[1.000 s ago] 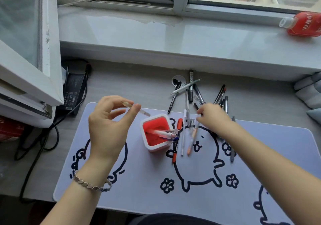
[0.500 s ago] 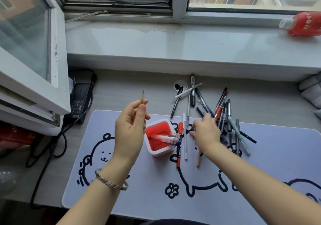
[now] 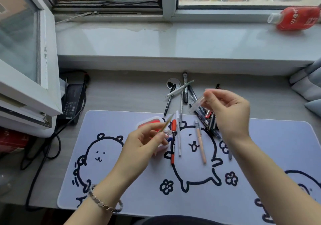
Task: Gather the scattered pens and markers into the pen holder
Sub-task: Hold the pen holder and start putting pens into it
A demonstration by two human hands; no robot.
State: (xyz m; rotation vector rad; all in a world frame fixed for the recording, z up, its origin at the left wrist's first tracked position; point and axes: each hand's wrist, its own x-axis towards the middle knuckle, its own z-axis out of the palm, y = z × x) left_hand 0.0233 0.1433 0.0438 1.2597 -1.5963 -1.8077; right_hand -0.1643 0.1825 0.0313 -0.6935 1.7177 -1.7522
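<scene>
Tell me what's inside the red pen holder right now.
The left hand covers most of the pen holder. Only its red inside and a clear pen end with a blue tip at the near rim show; whatever else it holds is hidden.

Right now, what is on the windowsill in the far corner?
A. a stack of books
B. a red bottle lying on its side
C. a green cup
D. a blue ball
B: a red bottle with a clear cap lies on its side on the windowsill at the far right, just under the window frame.
</scene>
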